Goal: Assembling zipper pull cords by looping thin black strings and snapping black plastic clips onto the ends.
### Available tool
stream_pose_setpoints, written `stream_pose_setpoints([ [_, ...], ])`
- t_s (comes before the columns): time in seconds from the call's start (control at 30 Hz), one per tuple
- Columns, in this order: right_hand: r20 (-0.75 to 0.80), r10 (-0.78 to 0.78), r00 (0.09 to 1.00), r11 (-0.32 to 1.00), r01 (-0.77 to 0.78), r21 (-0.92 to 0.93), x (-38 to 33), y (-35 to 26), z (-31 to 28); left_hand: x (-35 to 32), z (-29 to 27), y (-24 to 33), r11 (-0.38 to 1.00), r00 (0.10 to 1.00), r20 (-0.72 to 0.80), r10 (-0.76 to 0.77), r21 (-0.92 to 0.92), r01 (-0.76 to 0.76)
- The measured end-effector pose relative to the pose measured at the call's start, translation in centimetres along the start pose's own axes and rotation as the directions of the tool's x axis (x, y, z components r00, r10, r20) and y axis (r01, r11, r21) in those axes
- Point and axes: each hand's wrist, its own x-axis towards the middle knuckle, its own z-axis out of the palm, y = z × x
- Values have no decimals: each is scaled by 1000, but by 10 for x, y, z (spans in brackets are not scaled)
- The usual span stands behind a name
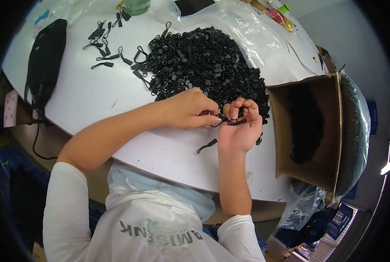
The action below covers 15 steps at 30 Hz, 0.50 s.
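Pinching black pull (230, 122) between both hands, above table (168, 150) edge: your left hand (190, 109) clamps cord, right hand (238, 124) closes on tab, near pile (203, 61) for easy reach. Finished pull (207, 145) lies apart.

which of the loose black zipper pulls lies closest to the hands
The single black zipper pull lying alone on the white table, just below the hands; the other loose ones sit far off at the table's upper left.

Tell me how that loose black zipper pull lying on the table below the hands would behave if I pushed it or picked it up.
The zipper pull is probably very light and would likely skid on the smooth white table. Its thin cord loop curves, so it likely flops while the thicker tab stays stiff. It lies flat, so rolling seems unlikely.
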Motion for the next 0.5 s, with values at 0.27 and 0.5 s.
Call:
stream_pose_setpoints([
  [0.27, -30, -33, 999, 998, 32, -57, 3, -2, -3, -1, -2, 0, 995, 991, -119, 61, 80, -51],
  [0.5, 316, -130, 940, 913, 238, -332, -1, -7, 1, -2, -9, 3, 992, 912, -390, -125, -44, 117],
])
